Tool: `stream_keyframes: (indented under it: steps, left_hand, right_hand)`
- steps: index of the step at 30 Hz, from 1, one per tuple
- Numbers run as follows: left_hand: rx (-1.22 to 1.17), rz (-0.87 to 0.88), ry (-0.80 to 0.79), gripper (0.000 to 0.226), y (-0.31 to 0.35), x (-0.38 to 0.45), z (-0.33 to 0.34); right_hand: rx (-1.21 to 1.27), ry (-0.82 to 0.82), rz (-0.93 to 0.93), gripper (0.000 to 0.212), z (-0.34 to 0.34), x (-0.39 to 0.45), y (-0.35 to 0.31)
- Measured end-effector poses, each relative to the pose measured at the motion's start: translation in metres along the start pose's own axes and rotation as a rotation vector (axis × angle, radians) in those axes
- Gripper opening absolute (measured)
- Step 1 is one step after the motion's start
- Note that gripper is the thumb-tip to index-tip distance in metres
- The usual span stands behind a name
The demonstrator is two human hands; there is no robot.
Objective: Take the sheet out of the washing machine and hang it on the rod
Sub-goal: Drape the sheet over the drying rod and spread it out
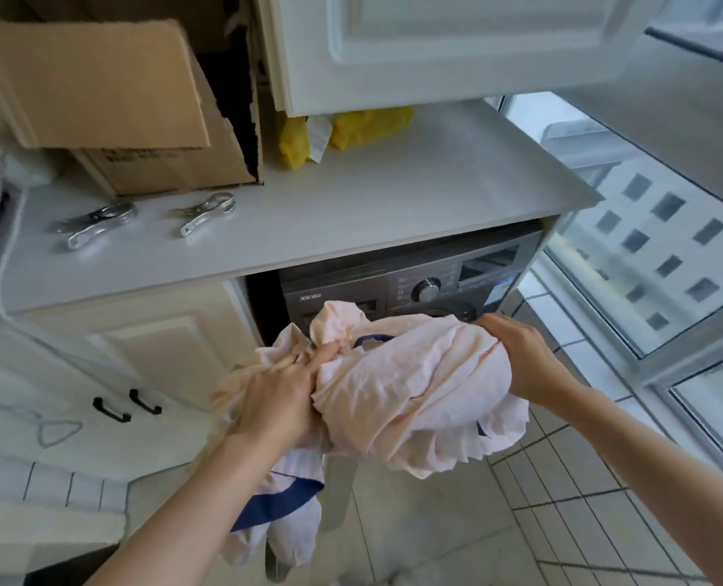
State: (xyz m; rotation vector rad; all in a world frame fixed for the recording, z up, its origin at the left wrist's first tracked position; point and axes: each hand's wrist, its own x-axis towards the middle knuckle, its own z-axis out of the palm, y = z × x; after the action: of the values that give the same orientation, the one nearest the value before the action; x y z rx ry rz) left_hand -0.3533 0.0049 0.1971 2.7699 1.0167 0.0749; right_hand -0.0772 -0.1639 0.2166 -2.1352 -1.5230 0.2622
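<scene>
A bunched pale pink sheet [410, 387] with dark blue trim hangs in front of the grey washing machine [393, 285], which sits under a white counter. My left hand [283, 395] grips a twisted fold on the sheet's left side. My right hand [516, 353] holds the bundle's right side, fingers curled round the cloth. A tail of the sheet with a blue band [279, 505] droops toward the floor. The machine's door and drum are hidden behind the cloth. No rod is in view.
Two metal clothes clips [97, 224] [205, 213] lie on the white counter [351, 213], beside a cardboard box [140, 107] and yellow bags [364, 129]. White cabinet doors with black handles [125, 406] are at left. A glass window [647, 255] stands at right, tiled floor below.
</scene>
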Motion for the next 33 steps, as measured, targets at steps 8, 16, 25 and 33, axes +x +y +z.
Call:
stream_keyframes:
  steps: [8, 16, 25, 33]
  left_hand:
    - [0.003, 0.007, 0.136, 0.082, 0.027, -0.007, -0.026]
    - [0.027, 0.131, 0.195, 0.084, 0.033, -0.025, -0.045]
    - [0.037, 0.327, 0.221, 0.078, 0.021, -0.046, -0.062]
    - [0.058, 0.429, 0.319, 0.091, 0.032, -0.065, -0.086]
  right_hand:
    - [-0.161, -0.069, 0.025, 0.038, -0.013, -0.017, -0.01]
    - [0.057, 0.074, 0.103, 0.056, -0.037, -0.052, -0.038]
    - [0.022, 0.228, 0.154, 0.028, -0.053, -0.09, -0.078]
    - [-0.28, 0.185, 0.084, 0.049, -0.101, -0.119, -0.116]
